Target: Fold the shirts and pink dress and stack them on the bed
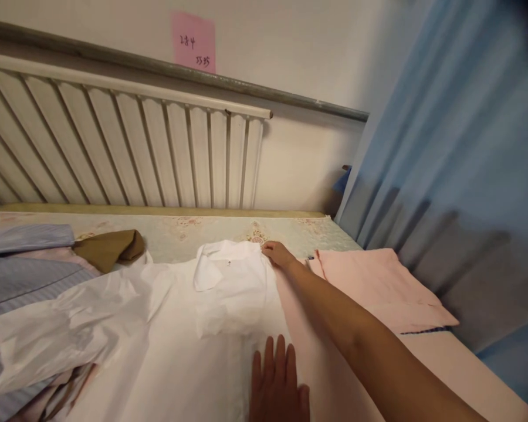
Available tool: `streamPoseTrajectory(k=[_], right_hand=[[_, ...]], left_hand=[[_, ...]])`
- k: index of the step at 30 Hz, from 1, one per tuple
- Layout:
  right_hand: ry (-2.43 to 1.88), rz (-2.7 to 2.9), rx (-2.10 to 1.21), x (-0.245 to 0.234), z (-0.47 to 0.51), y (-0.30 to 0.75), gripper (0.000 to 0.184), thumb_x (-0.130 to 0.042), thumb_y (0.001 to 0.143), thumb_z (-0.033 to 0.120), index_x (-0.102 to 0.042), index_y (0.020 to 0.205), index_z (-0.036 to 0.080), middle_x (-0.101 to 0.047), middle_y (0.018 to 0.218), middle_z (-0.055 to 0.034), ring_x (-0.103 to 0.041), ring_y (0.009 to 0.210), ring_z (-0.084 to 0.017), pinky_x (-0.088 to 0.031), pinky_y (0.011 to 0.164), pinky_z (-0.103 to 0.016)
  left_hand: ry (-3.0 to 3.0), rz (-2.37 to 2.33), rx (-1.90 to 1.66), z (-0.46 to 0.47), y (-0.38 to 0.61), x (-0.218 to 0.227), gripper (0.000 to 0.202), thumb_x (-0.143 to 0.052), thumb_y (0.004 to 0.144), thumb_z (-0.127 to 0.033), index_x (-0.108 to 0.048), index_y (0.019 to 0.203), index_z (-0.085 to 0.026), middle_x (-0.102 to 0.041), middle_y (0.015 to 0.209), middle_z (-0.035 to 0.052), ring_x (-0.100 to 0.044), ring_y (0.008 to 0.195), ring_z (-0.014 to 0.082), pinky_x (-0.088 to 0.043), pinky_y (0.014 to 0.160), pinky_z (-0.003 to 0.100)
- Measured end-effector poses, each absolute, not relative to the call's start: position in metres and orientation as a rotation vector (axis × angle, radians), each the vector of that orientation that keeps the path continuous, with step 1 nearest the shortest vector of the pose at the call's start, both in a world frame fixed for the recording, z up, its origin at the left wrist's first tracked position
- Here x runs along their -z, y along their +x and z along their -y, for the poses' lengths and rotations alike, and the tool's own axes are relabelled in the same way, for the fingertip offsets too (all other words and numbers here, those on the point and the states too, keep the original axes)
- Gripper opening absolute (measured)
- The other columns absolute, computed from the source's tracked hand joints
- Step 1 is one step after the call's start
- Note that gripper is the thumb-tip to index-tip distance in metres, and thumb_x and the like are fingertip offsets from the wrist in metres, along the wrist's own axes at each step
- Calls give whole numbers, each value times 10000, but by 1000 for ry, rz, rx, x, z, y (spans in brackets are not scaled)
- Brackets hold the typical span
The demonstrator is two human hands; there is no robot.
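A white collared shirt (pixel 211 305) lies spread on the bed, its collar toward the far side. My right hand (pixel 278 254) reaches across and pinches the shirt's fabric at the shoulder beside the collar. My left hand (pixel 278 381) rests flat on the shirt's body near the bottom of the view, fingers stretched out and together. A pink sheet or garment (pixel 317 351) lies under my right forearm.
A folded pink cloth (pixel 378 287) sits at the right. Blue striped shirts (pixel 22 264) and a brown garment (pixel 110 246) are piled at the left. A white radiator (pixel 127 152) lines the wall behind the bed. A blue curtain (pixel 457 164) hangs at the right.
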State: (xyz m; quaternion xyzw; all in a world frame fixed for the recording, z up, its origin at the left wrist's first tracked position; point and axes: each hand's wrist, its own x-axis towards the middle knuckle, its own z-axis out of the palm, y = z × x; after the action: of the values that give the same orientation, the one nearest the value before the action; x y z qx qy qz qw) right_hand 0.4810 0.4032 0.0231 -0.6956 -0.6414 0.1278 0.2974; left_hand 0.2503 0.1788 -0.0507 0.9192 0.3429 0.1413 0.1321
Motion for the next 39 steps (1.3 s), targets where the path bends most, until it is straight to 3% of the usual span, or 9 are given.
streamPoseTrajectory(k=[4, 8, 18, 33, 39], right_hand=[[-1939, 1757, -294, -14, -415, 473, 228, -554, 911, 362, -616, 937, 145, -635, 930, -24, -606, 839, -149, -497, 783, -340], [-2011, 1816, -226, -11, -414, 468, 257, -547, 920, 372, -602, 1042, 152, -623, 1037, -49, -609, 904, -163, -509, 818, -373], [-1965, 2006, -233, -19, -419, 464, 235, -554, 914, 372, -615, 961, 150, -630, 979, -36, -603, 878, -155, -496, 815, -362], [-1916, 1787, -239, -9, -415, 473, 223, -574, 902, 360, -615, 905, 141, -632, 907, -18, -603, 810, -139, -501, 762, -330], [-1820, 1669, -164, 5, -407, 470, 85, -543, 794, 168, -601, 732, 172, -592, 719, 23, -536, 699, -122, -416, 695, -247]], left_hand=[[2653, -1004, -377, -175, 252, 41, 595, -412, 857, -373, -348, 1433, -239, -253, 1515, 59, -224, 1392, 359, -244, 1099, 647], [2645, -980, -354, -174, 250, 35, 593, -424, 856, -363, -341, 1434, -260, -223, 1522, 53, -201, 1395, 360, -239, 1096, 657], [2656, -939, -374, -172, 247, 37, 626, -461, 838, -330, -321, 1443, -251, -219, 1522, 64, -181, 1401, 359, -240, 1094, 662], [2598, -935, -362, -171, 245, 22, 599, -418, 866, -370, -318, 1443, -249, -209, 1529, 49, -173, 1406, 345, -221, 1116, 642], [2525, -953, -226, -169, 242, 1, 574, -368, 896, -408, -321, 1443, -241, -197, 1534, 50, -130, 1416, 327, -182, 1140, 615]])
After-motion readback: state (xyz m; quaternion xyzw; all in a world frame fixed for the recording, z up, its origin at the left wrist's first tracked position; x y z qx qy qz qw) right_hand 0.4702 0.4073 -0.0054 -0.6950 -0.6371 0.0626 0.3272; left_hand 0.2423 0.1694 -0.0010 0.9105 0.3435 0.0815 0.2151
